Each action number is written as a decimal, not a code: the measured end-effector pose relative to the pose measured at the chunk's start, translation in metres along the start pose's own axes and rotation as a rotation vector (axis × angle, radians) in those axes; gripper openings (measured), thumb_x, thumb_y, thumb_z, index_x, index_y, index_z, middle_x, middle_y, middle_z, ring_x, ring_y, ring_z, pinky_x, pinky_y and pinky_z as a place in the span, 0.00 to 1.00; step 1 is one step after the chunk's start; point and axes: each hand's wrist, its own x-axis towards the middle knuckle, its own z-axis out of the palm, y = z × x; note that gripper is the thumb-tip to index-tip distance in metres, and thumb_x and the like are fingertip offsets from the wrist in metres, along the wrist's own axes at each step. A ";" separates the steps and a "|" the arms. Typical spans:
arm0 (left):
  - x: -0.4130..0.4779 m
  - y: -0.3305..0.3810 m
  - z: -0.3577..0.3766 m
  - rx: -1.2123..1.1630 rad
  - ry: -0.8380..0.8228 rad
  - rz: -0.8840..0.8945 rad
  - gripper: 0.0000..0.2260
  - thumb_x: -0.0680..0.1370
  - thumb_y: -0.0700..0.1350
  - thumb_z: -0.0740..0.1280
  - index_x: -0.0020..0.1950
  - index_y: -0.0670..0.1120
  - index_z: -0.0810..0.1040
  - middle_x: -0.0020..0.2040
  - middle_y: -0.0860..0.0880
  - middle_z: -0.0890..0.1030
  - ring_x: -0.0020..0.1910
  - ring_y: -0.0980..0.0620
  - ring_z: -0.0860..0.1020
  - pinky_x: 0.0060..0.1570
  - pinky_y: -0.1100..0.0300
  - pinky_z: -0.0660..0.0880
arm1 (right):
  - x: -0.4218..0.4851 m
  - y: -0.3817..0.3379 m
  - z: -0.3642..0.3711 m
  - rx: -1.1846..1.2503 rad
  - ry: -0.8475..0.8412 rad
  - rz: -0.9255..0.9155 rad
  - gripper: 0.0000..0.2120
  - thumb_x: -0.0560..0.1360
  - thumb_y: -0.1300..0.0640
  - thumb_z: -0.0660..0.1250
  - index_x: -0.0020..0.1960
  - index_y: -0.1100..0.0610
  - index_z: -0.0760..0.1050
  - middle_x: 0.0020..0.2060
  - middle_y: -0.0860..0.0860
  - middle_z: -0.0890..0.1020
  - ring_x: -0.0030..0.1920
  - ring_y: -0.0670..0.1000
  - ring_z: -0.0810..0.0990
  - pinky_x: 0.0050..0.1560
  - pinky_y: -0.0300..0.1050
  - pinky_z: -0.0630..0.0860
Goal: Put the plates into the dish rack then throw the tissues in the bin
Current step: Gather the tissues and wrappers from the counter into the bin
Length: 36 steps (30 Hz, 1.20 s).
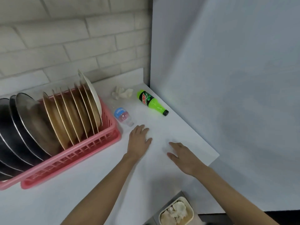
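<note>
Nearest you, at 5 o'clock below the counter's edge, the cream bin (192,213) already holds several crumpled tissues (178,210). Your right hand (183,157) is at 3 o'clock on the white counter (97,184), palm down, fingers straight and spread, holding nothing. Your left hand (139,140) lies just beside it towards 11 o'clock, flat on the counter, fingers straight and empty too.

At 9 o'clock the pink dish rack (73,154) carries the plates (73,114), upright in a row and leaning left, with dark pans behind them. Just past your left fingertips a small clear bottle (123,116) lies on its side; its blue label shows the letters "ESH". Further out at 1 o'clock a green Mountain Dew bottle (151,101) lies with its black cap towards you. At 12 o'clock, by the brick wall, one crumpled tissue (121,93) sits on the counter.
</note>
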 end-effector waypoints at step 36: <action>0.012 0.000 0.003 -0.352 0.366 -0.339 0.13 0.84 0.45 0.60 0.43 0.41 0.73 0.38 0.48 0.75 0.37 0.49 0.71 0.39 0.55 0.68 | 0.378 -0.164 -0.059 -0.360 -0.016 -0.519 0.26 0.81 0.56 0.56 0.78 0.52 0.57 0.74 0.61 0.59 0.72 0.64 0.63 0.71 0.52 0.63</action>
